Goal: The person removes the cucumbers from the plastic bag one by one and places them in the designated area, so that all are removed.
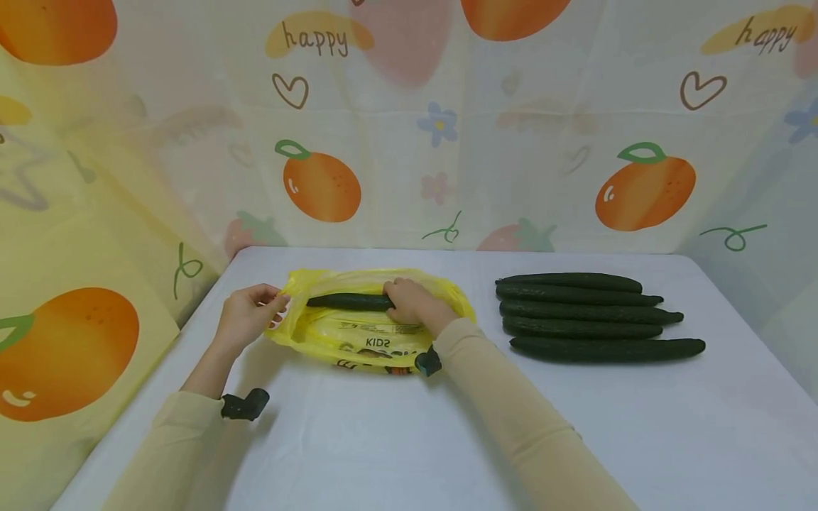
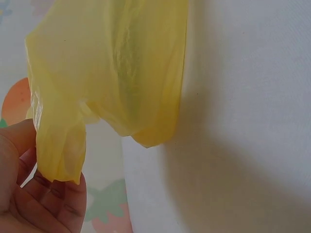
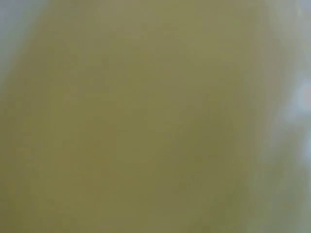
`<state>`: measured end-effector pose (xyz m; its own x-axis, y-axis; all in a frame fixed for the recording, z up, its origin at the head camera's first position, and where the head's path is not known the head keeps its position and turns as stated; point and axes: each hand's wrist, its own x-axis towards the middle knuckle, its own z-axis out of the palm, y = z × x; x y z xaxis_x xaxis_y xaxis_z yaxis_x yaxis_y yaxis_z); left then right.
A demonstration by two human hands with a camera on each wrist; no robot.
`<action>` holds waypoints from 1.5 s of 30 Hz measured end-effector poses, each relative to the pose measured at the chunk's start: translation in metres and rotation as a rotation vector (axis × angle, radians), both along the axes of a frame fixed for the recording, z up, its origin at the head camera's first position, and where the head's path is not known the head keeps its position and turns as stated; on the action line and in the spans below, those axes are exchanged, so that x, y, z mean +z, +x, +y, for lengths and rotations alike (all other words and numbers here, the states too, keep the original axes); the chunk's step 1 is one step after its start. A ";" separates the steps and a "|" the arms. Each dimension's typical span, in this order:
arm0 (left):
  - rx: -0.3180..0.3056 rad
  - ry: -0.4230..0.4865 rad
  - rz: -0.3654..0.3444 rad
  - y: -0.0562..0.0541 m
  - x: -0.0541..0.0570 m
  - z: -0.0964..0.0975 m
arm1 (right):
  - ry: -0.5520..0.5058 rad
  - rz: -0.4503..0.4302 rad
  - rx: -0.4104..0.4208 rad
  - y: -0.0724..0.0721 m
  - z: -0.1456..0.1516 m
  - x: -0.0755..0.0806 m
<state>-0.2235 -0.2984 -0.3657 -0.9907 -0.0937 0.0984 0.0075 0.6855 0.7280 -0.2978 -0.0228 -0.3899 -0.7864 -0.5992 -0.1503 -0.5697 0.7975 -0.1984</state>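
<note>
At the left end of a yellow plastic bag (image 1: 383,346), my left hand (image 1: 251,312) pinches one of its handles (image 2: 60,155). The thumb and fingers of that hand (image 2: 39,189) are curled at the film. My right hand (image 1: 414,301) grips the right part of a dark green cucumber (image 1: 348,301), which lies level within the bag's outline. Bag film surrounds the right hand and wrist. A greenish shape shows through the film in the left wrist view. The right wrist view is only a blur of yellow film (image 3: 136,116).
Several cucumbers (image 1: 591,314) lie in a stack of rows on the right side of the white table (image 1: 383,447). A patterned cloth (image 1: 396,142) with oranges hangs behind the table and along its left side.
</note>
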 end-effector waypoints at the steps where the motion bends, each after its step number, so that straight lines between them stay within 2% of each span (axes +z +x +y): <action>1: -0.002 -0.001 0.002 0.000 0.000 0.000 | -0.009 -0.007 0.006 0.001 0.000 0.002; 15: -0.011 -0.013 0.038 -0.004 0.003 -0.003 | -0.060 -0.132 0.046 0.004 0.003 0.014; 22: -0.009 -0.008 0.020 -0.001 0.007 -0.003 | -0.115 -0.179 0.078 0.006 0.004 0.015; 26: -0.006 -0.009 0.015 -0.002 0.008 -0.002 | -0.166 -0.170 0.095 0.006 0.006 0.016; 34: -0.008 -0.012 0.020 -0.005 0.007 -0.003 | -0.168 -0.144 0.164 0.006 0.008 0.017; 45: -0.013 -0.037 0.019 -0.005 0.005 -0.004 | -0.260 -0.146 0.155 0.012 0.014 0.025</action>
<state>-0.2290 -0.3024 -0.3608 -0.9898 -0.0768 0.1204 0.0301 0.7119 0.7016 -0.2858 -0.0092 -0.3649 -0.6643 -0.7430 -0.0816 -0.6306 0.6158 -0.4724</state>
